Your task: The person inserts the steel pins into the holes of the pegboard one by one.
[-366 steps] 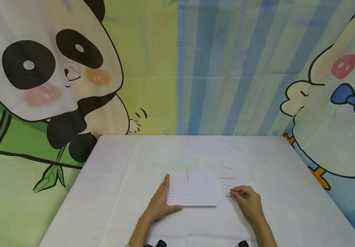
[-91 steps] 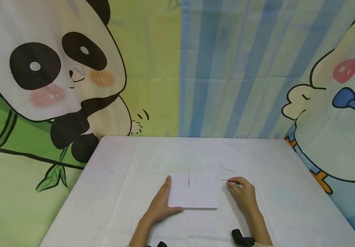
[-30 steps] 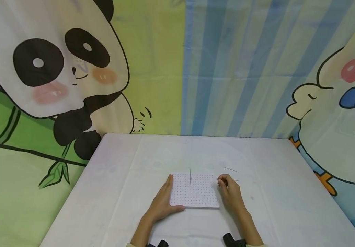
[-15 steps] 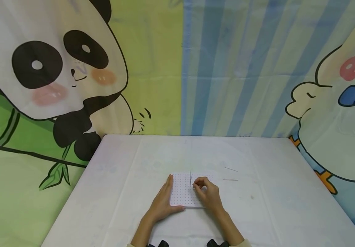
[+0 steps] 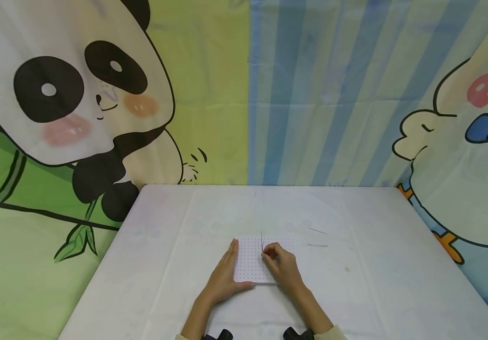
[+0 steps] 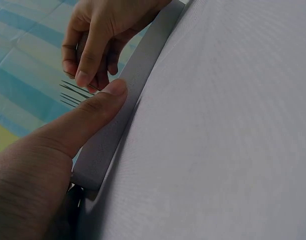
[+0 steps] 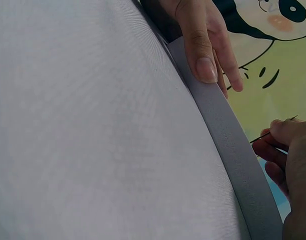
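Observation:
A white pegboard (image 5: 246,271) with rows of small holes lies on the table. My left hand (image 5: 220,274) rests around its near left corner, fingers straight along the left side and thumb against the front edge. My right hand (image 5: 284,268) is over the board's middle, pinching a thin dark needle (image 7: 259,137) between thumb and fingers. Several needles (image 6: 73,94) stand up from the board just beside the right fingertips, mostly overlapping in the head view. The lower end of the pinched needle is hidden, so I cannot tell whether it is in a hole.
On the white table (image 5: 163,264), right of the board, lie a single needle (image 5: 317,231) and, nearer, a close pair of needles (image 5: 317,245). A cloth backdrop (image 5: 210,94) with cartoon animals hangs behind the table. Black wrist devices (image 5: 298,334) show at the lower edge.
My right hand has picked up a needle from the table and carried it left over the board. Fewer needles lie on the right than twelve seconds ago. My left hand has stayed at the board.

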A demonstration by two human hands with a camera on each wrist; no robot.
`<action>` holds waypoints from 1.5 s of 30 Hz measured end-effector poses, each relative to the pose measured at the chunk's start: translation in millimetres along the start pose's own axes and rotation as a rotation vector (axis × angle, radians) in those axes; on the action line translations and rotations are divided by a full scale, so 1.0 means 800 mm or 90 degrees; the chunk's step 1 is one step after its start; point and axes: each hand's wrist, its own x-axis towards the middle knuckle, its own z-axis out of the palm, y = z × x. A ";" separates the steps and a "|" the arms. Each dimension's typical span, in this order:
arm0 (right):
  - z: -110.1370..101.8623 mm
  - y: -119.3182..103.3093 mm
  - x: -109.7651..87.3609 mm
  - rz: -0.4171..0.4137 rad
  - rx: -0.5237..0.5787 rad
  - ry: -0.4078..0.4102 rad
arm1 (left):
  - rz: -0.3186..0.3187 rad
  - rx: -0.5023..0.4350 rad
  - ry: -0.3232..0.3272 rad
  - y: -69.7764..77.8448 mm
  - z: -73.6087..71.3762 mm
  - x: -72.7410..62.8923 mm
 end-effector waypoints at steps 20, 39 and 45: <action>-0.001 -0.006 0.000 0.020 -0.034 -0.021 | 0.013 -0.002 0.011 -0.004 0.002 -0.002; -0.082 0.045 0.003 0.109 -0.096 0.046 | -0.006 0.016 0.008 0.000 0.002 0.000; -0.120 0.075 0.002 0.110 -0.206 0.086 | -0.016 0.017 0.007 0.001 0.001 -0.001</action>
